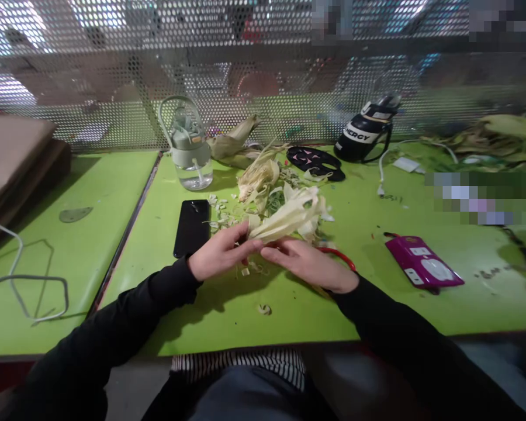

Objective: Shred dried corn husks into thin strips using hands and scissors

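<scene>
A bundle of pale dry corn husks (289,217) lies on the green table (228,310) in front of me. My left hand (221,251) is closed on the near end of the bundle, fingers pinching it. My right hand (313,263) lies just right of it, fingertips touching the same end of the husks, fingers bent. Under my right hand a red handle or loop (339,255) shows, partly hidden. More husks (258,175) are piled behind the bundle. Small husk scraps (264,309) lie near my wrists.
A black phone (191,227) lies left of the husks, a clear water bottle (188,146) behind it. A magenta power strip (423,270) is at right. A black bag (368,131), black flat pieces (315,162), a white cable (383,169) and a perforated metal screen (263,88) stand at the back.
</scene>
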Available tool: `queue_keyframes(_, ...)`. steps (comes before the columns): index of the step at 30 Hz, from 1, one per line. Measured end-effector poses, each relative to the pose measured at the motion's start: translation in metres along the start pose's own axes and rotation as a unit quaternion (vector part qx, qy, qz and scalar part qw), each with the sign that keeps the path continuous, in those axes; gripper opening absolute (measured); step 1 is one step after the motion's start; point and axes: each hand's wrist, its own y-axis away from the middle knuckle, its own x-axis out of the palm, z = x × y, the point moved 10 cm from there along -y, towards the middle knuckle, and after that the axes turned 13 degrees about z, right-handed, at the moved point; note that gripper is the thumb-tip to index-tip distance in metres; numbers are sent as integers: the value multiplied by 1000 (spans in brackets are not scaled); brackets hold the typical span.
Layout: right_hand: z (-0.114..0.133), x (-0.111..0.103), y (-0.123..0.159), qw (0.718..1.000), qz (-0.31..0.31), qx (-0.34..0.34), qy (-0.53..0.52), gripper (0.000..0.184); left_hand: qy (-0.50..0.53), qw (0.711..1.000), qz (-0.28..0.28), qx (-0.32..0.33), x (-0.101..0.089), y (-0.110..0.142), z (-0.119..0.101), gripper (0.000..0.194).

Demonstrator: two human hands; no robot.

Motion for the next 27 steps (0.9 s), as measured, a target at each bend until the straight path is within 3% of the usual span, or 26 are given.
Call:
queue_keyframes(4, 18, 13, -3, 996, 4, -73, -45, 44, -141, 988, 56, 19, 19, 4, -18, 16)
queue_keyframes(8, 28, 10, -5, 979, -52, -121, -156, 36, -193, 978, 70, -39, 25, 5, -7, 23)
queue_keyframes(11, 29, -1, 0, 969, -116, -134, -170, 29, -179, 979, 73, -70, 24, 6, -2, 25)
queue_keyframes(14, 19, -14, 5, 967, -168, -101, -160, 30, -152, 982, 79, -74, 21, 9, -3, 28)
queue_keyframes(17, 12, -19, 3, 956, -174, -90, -219, 29, -135, 984, 84, -85, 17, 15, -2, 30)
queue_keyframes(22, 25, -27, 1, 926, -197, -132, -295, 34, -101, 985, 80, -112, 10, 23, 6, 34)
queue_keyframes(27, 30, -28, 0, 927, -198, -138, -288, 31, -150, 980, 80, -102, 0, 26, 9, 34)
